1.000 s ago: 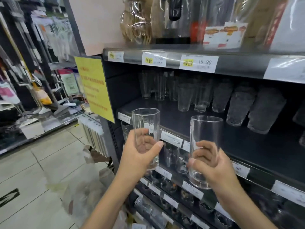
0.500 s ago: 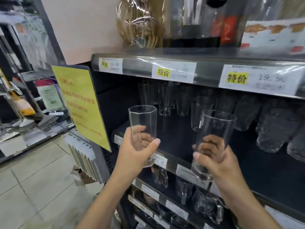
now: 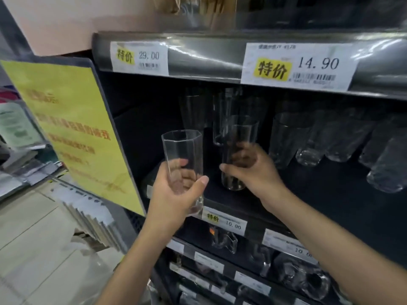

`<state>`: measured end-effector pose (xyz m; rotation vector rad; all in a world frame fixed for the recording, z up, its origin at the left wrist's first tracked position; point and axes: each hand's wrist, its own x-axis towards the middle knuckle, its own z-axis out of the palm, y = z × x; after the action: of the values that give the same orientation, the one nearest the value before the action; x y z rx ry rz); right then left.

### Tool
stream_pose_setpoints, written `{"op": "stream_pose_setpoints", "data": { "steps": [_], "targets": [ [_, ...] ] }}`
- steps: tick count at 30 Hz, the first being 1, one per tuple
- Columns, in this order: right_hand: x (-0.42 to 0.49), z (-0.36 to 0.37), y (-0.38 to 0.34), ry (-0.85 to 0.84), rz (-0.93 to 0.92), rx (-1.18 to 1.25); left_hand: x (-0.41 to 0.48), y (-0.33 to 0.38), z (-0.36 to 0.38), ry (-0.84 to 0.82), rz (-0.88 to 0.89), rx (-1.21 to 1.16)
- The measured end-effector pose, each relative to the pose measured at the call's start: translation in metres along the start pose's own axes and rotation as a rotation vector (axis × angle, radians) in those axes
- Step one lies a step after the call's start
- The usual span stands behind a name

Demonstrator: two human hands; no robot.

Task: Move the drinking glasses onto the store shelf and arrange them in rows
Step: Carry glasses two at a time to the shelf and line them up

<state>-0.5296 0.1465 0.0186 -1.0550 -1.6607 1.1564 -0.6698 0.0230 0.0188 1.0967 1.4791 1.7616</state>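
My left hand (image 3: pixel 176 194) grips a clear faceted glass (image 3: pixel 181 150) upright, held in front of the dark shelf's (image 3: pixel 330 194) left front edge. My right hand (image 3: pixel 253 170) grips a tall round glass (image 3: pixel 239 137) inside the shelf bay, its base low over or on the shelf board near the front. Behind it stand several tall clear glasses (image 3: pixel 222 115). To the right, rows of textured tumblers (image 3: pixel 308 139) fill the back of the same shelf.
The shelf above (image 3: pixel 198 56) carries price labels and hangs low over the bay. A yellow sign (image 3: pixel 72 128) sticks out on the left side. Lower shelves (image 3: pixel 220 260) hold more glassware behind price tags. Floor tiles and stacked goods lie at the left.
Both hands have moved up and forward toward the shelf. My right hand has carried its round glass into the bay; the left glass stays outside the front edge.
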Motion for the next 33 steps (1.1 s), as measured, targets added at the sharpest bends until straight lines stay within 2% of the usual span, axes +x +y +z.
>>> {"op": "stream_pose_setpoints", "data": {
  "steps": [11,33],
  "targets": [
    [0.052,0.061,0.016,0.117,-0.076,-0.043,0.049,-0.024,-0.025,-0.107,0.03,0.009],
    [0.081,0.071,0.038,0.288,-0.097,-0.135,0.062,-0.038,-0.037,-0.21,0.024,-0.115]
  ]
}}
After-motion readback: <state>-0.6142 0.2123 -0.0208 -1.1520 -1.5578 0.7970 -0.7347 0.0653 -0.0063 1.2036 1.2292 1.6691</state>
